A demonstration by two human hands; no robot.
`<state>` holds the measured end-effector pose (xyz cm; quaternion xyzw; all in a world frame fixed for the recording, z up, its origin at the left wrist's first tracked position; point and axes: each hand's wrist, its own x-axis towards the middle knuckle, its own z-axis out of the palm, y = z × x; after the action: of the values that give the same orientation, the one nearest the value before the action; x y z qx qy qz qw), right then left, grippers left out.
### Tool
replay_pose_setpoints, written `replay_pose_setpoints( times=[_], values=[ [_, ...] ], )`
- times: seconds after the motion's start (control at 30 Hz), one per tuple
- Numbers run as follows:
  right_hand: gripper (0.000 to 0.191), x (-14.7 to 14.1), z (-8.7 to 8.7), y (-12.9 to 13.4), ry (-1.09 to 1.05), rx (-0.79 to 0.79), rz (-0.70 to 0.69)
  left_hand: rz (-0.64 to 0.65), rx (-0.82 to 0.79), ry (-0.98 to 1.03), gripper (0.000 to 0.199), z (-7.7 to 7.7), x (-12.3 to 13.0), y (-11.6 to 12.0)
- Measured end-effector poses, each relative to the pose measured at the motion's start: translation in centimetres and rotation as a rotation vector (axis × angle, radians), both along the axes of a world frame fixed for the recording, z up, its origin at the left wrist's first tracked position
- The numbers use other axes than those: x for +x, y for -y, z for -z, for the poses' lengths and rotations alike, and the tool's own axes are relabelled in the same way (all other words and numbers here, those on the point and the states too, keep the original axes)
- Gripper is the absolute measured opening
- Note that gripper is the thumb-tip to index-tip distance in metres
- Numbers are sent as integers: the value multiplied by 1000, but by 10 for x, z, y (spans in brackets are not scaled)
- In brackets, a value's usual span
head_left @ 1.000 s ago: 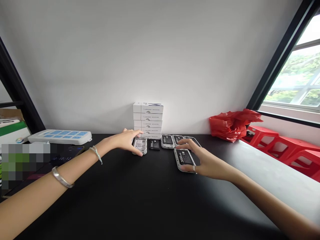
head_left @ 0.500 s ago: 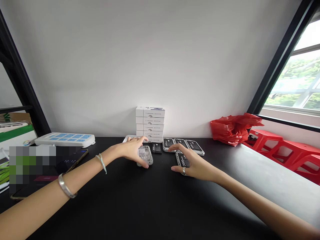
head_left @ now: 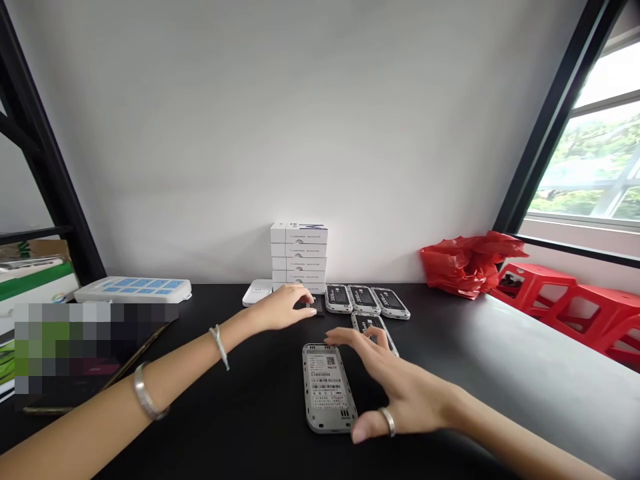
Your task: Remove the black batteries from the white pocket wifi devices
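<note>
A grey-white, phone-sized device casing (head_left: 327,390) lies on the black table, its printed label and QR code facing up inside a hollow bay. My right hand (head_left: 395,383) is at its right side, thumb and fingers spread wide; the fingertips are close by the far edge and the thumb is by the near right corner. Whether they touch it, I cannot tell. Farther off, my left hand (head_left: 283,308) reaches over a black battery (head_left: 317,305) lying in front of the boxes, thumb and fingers apart. Part of that battery is hidden by the hand.
White boxes (head_left: 300,263) are stacked against the wall, a white device (head_left: 257,292) beside them. Several casings with black batteries (head_left: 363,298) lie right of the stack. A power strip (head_left: 135,290) and phone are left; a red plastic bag (head_left: 465,263) and red stools (head_left: 575,307) are right.
The casing from under my left hand now lies nearer, at centre. My left hand has shifted right to the battery. My right hand has come nearer, from the battery-filled casing to the empty one.
</note>
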<state>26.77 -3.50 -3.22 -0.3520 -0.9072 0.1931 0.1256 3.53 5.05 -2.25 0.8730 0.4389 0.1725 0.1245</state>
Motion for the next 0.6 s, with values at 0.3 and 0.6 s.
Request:
replay_pose_setpoints(
  times=[0.3, 0.6],
  values=[
    [93, -9, 5, 6, 65, 139, -48, -13, -48, -31, 75, 18, 4, -40],
    [101, -9, 2, 7, 49, 0, 34, -112, -121, 59, 73, 12, -2, -15]
  ],
)
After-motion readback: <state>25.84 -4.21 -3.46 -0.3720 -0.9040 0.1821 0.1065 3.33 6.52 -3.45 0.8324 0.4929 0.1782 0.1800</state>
